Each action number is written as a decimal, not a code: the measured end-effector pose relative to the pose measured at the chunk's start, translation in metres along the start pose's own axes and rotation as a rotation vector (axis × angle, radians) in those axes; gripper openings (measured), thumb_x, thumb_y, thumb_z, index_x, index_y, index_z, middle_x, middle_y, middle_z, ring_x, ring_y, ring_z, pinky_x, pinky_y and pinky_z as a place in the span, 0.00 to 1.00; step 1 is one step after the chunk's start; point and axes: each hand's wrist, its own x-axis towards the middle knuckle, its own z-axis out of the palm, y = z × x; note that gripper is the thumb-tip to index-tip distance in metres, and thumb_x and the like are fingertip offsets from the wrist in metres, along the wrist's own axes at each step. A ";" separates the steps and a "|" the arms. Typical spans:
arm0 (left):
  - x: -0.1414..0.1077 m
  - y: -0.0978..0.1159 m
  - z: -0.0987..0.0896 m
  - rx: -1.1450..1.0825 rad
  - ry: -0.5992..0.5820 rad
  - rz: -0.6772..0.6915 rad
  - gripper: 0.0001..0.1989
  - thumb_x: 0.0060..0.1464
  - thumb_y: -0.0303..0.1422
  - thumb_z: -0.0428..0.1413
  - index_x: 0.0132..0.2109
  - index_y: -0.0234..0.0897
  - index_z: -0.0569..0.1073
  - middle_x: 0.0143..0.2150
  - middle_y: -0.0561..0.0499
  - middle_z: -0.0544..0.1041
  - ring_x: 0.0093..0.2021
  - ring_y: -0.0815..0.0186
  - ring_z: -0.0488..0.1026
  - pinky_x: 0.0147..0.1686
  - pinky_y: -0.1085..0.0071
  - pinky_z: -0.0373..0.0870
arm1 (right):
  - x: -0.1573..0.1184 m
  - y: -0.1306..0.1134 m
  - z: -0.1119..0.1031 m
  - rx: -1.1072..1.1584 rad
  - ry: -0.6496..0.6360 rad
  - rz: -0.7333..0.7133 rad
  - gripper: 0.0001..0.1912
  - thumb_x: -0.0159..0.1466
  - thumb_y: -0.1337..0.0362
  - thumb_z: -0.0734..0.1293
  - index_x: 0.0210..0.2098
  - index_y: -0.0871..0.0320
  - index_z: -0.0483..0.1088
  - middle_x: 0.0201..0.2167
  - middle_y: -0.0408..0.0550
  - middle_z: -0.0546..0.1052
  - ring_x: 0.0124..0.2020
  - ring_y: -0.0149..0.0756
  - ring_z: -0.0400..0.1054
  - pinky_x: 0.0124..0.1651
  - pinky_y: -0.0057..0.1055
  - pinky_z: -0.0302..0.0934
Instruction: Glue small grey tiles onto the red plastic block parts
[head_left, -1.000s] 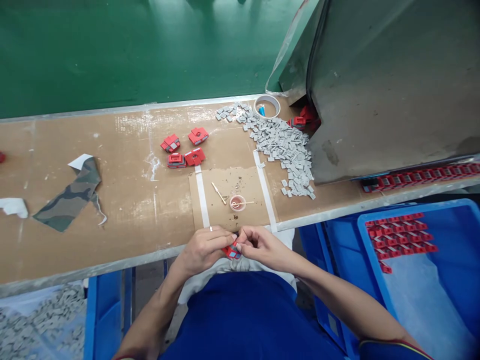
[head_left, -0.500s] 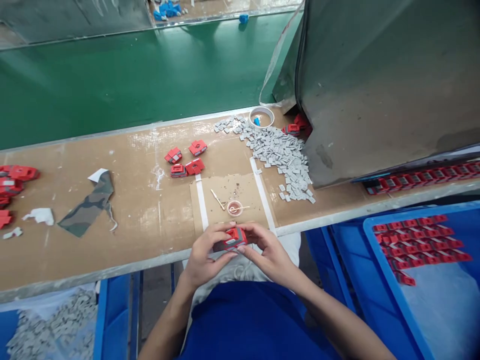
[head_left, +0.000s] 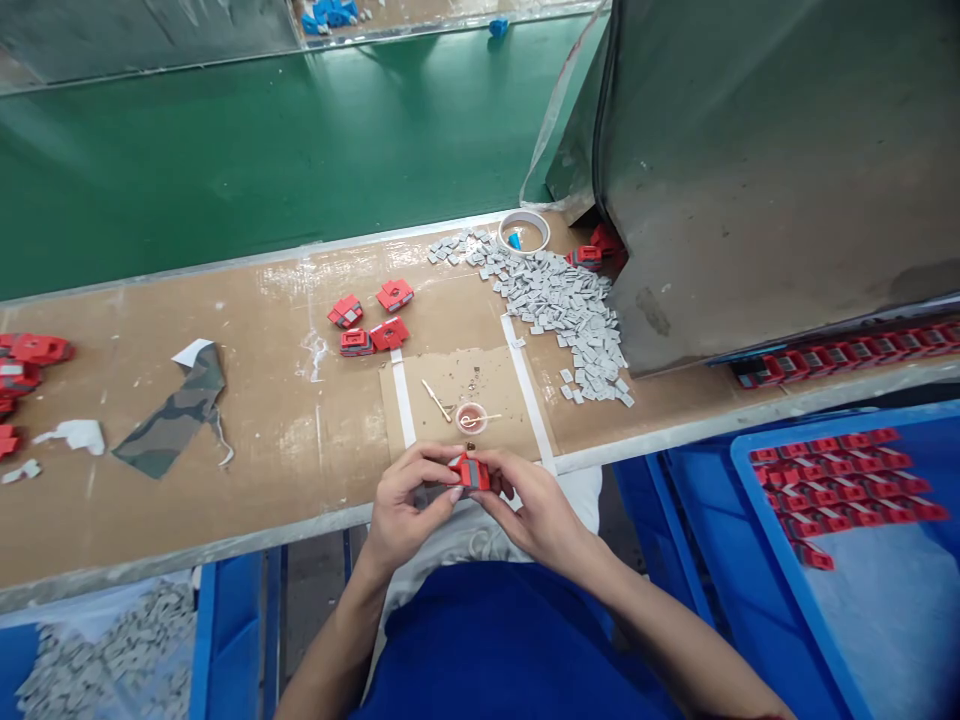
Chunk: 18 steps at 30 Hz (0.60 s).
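Observation:
Between both hands, just above the bench's front edge, is a small red and grey plastic part (head_left: 472, 474) shaped like a toy vehicle body. My left hand (head_left: 409, 505) grips its left end with thumb and fingers. My right hand (head_left: 529, 500) is closed on the right end, its fingertips partly hidden behind the part. Just beyond them, a small round cup (head_left: 470, 418) of pinkish content has a thin stick lying in it. A pale stick (head_left: 436, 400) lies left of the cup on the cardboard. Several similar red parts (head_left: 390, 332) sit farther back to the left.
Small grey tiles (head_left: 559, 300) are heaped on the bench, with a tape roll (head_left: 523, 232) behind. A camouflage cloth scrap (head_left: 176, 415) lies left. A large metal housing (head_left: 750, 200) blocks the right. Blue bins (head_left: 806, 590) flank me, the right one holding rows of red parts.
The red and grey part has turned in my fingers and now shows a different face. Both hands stay in nearly the same place.

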 end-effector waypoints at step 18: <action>-0.011 -0.014 -0.006 -0.042 -0.085 0.014 0.22 0.62 0.32 0.64 0.62 0.41 0.74 0.58 0.39 0.82 0.55 0.56 0.82 0.53 0.64 0.80 | -0.014 -0.002 0.035 0.687 0.161 0.351 0.17 0.71 0.51 0.69 0.52 0.53 0.68 0.41 0.50 0.80 0.36 0.34 0.76 0.42 0.32 0.74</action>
